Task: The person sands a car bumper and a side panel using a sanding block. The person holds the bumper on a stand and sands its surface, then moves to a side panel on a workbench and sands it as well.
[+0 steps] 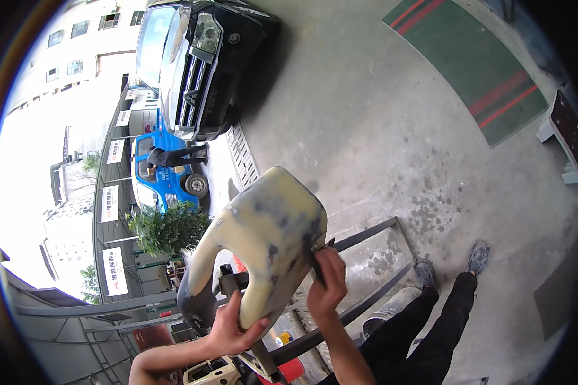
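Note:
A curved moulded panel, cream with dark grey mottled patches and a deep notch in one side, is in front of me and looks like a vehicle body part. My left hand grips its lower edge beside the notch, thumb on the near face. Closed at the panel's right edge, my right hand holds a thin dark flat piece against the surface. What that piece is made of cannot be made out. Under the panel is a dark metal frame stand, partly hidden by the panel and my arms.
A black vehicle is parked ahead, and a person in dark clothes bends at a blue truck. A green mat with red stripes lies at upper right, near a small stool. A white bucket stands beside my legs.

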`<action>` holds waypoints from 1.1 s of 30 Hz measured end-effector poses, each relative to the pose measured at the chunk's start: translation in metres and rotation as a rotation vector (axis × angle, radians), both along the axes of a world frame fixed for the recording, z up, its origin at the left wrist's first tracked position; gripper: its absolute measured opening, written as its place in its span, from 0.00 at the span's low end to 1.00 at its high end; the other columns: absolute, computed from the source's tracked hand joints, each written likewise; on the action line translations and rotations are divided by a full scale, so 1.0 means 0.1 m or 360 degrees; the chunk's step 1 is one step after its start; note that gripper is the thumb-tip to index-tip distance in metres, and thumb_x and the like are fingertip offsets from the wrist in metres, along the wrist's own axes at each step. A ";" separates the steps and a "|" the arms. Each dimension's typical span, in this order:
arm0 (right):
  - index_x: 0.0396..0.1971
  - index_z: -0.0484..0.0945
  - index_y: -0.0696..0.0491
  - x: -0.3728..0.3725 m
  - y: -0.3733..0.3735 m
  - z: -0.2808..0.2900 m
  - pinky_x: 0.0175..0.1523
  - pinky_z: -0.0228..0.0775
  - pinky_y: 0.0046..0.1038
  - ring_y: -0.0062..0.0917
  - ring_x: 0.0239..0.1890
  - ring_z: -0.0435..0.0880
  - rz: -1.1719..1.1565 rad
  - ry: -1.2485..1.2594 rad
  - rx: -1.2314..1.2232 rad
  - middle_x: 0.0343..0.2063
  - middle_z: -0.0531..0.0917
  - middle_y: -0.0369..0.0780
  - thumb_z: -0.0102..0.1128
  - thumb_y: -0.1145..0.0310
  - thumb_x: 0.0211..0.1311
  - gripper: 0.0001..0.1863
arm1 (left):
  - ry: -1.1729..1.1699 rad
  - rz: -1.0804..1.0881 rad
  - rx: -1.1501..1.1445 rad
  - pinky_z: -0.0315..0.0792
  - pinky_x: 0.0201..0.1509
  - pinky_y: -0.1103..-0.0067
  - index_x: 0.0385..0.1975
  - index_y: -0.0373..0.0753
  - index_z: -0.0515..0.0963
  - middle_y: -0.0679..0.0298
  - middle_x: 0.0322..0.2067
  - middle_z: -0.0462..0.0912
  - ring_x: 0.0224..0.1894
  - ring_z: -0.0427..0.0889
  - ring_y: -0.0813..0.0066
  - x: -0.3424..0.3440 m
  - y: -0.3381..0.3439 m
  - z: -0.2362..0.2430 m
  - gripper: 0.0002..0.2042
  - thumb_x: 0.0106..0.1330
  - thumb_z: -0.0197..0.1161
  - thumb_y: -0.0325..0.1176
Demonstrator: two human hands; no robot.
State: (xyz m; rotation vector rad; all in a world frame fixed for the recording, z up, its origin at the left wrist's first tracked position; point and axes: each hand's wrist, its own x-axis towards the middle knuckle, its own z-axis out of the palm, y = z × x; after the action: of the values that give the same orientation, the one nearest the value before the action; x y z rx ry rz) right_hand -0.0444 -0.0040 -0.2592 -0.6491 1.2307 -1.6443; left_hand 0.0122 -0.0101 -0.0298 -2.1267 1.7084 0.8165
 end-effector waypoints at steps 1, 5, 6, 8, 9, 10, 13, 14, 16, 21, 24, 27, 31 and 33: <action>0.50 0.81 0.63 -0.02 -0.06 -0.06 0.64 0.70 0.45 0.50 0.57 0.79 0.0029 0.0004 0.0117 0.52 0.81 0.50 0.48 0.83 0.48 0.26 | -0.0003 0.0000 -0.0001 0.79 0.36 0.68 0.45 0.28 0.67 0.45 0.32 0.84 0.33 0.89 0.53 0.00 0.01 0.00 0.23 0.62 0.71 0.37; 0.51 0.81 0.62 -0.06 0.05 0.17 0.66 0.69 0.48 0.48 0.57 0.80 0.0049 0.0021 -0.0157 0.51 0.81 0.47 0.51 0.84 0.47 0.27 | 0.0005 -0.0030 -0.0045 0.79 0.35 0.68 0.44 0.28 0.66 0.46 0.31 0.84 0.32 0.88 0.53 -0.03 0.01 0.00 0.23 0.62 0.72 0.37; 0.50 0.82 0.61 -0.05 0.04 0.06 0.66 0.69 0.48 0.48 0.57 0.80 0.0051 0.0042 -0.0249 0.51 0.81 0.47 0.51 0.83 0.46 0.27 | 0.0013 -0.0037 -0.0034 0.79 0.34 0.68 0.44 0.28 0.66 0.46 0.30 0.83 0.32 0.88 0.53 -0.02 0.01 -0.02 0.23 0.62 0.72 0.37; 0.49 0.82 0.61 -0.05 -0.04 -0.16 0.66 0.69 0.49 0.47 0.56 0.80 0.0039 0.0035 -0.0258 0.51 0.81 0.47 0.52 0.83 0.43 0.27 | 0.0018 -0.0056 -0.0015 0.79 0.34 0.68 0.44 0.28 0.66 0.46 0.30 0.83 0.31 0.88 0.53 0.00 0.00 -0.02 0.24 0.62 0.72 0.37; 0.48 0.82 0.62 -0.06 -0.05 -0.21 0.66 0.69 0.49 0.47 0.57 0.80 0.0044 0.0042 -0.0260 0.51 0.81 0.47 0.51 0.84 0.41 0.28 | 0.0000 -0.0051 -0.0015 0.79 0.34 0.68 0.44 0.28 0.66 0.47 0.30 0.83 0.31 0.88 0.53 0.00 0.01 -0.01 0.24 0.62 0.72 0.38; 0.48 0.82 0.62 -0.06 -0.03 -0.14 0.66 0.70 0.49 0.48 0.57 0.80 0.0048 0.0026 -0.0207 0.50 0.81 0.47 0.51 0.84 0.39 0.29 | -0.0013 -0.0041 -0.0011 0.78 0.33 0.68 0.44 0.28 0.66 0.47 0.30 0.83 0.30 0.88 0.54 0.01 0.03 -0.01 0.24 0.62 0.72 0.38; 0.47 0.83 0.61 -0.10 0.09 0.14 0.65 0.71 0.49 0.47 0.55 0.81 0.0086 -0.0060 -0.0376 0.49 0.82 0.46 0.53 0.85 0.36 0.29 | -0.0004 -0.0041 -0.0013 0.78 0.33 0.68 0.43 0.28 0.66 0.47 0.29 0.83 0.30 0.87 0.54 0.02 0.03 -0.01 0.24 0.62 0.72 0.38; 0.47 0.83 0.61 -0.07 0.03 0.04 0.65 0.71 0.50 0.46 0.55 0.81 0.0039 -0.0021 -0.0482 0.49 0.82 0.46 0.54 0.84 0.36 0.29 | 0.0003 -0.0042 -0.0014 0.78 0.33 0.68 0.43 0.28 0.66 0.47 0.29 0.83 0.30 0.87 0.54 0.02 0.03 -0.01 0.24 0.62 0.72 0.38; 0.47 0.83 0.61 -0.07 -0.08 -0.19 0.64 0.72 0.51 0.46 0.54 0.82 0.0034 0.0003 -0.0475 0.48 0.82 0.46 0.55 0.83 0.37 0.28 | -0.0002 -0.0041 -0.0011 0.78 0.33 0.68 0.43 0.29 0.66 0.47 0.29 0.83 0.30 0.87 0.54 0.01 0.01 -0.02 0.24 0.61 0.72 0.38; 0.45 0.83 0.62 -0.10 -0.02 -0.06 0.63 0.73 0.47 0.46 0.52 0.83 0.0074 -0.0010 -0.0507 0.46 0.84 0.48 0.52 0.80 0.46 0.23 | -0.0013 -0.0017 -0.0033 0.78 0.34 0.69 0.43 0.29 0.66 0.47 0.30 0.83 0.31 0.87 0.54 0.01 0.02 -0.01 0.24 0.61 0.72 0.38; 0.46 0.83 0.61 -0.14 -0.04 -0.15 0.64 0.72 0.47 0.45 0.54 0.82 0.0112 0.0024 -0.0494 0.48 0.83 0.46 0.55 0.81 0.46 0.23 | -0.0005 -0.0006 -0.0004 0.78 0.35 0.69 0.43 0.29 0.66 0.47 0.30 0.83 0.31 0.87 0.54 0.02 0.03 -0.03 0.23 0.61 0.72 0.38; 0.45 0.83 0.62 -0.07 -0.13 -0.37 0.63 0.73 0.45 0.45 0.54 0.82 0.0026 0.0058 -0.0280 0.47 0.84 0.46 0.56 0.81 0.44 0.22 | -0.0022 -0.0036 -0.0026 0.78 0.35 0.68 0.43 0.29 0.66 0.47 0.30 0.83 0.32 0.87 0.53 -0.02 0.00 -0.02 0.23 0.61 0.72 0.37; 0.46 0.84 0.61 -0.15 -0.02 -0.03 0.66 0.71 0.49 0.44 0.56 0.81 0.0137 -0.0026 -0.0588 0.48 0.82 0.46 0.55 0.83 0.37 0.29 | 0.0005 -0.0019 -0.0046 0.78 0.34 0.68 0.43 0.29 0.66 0.47 0.30 0.82 0.31 0.87 0.53 0.02 0.00 -0.04 0.23 0.61 0.72 0.37; 0.47 0.84 0.61 -0.10 -0.08 -0.26 0.66 0.71 0.49 0.45 0.56 0.81 0.0097 0.0087 -0.0475 0.48 0.82 0.46 0.54 0.83 0.38 0.28 | -0.0006 -0.0043 -0.0035 0.77 0.34 0.68 0.43 0.29 0.66 0.47 0.30 0.82 0.31 0.87 0.53 0.01 0.00 -0.04 0.23 0.61 0.72 0.37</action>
State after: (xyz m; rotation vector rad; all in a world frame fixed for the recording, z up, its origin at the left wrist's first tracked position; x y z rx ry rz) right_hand -0.0541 -0.0117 -0.2852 -0.9111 1.0005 -1.7850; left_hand 0.0128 -0.0104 -0.0341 -2.1135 1.7479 0.7893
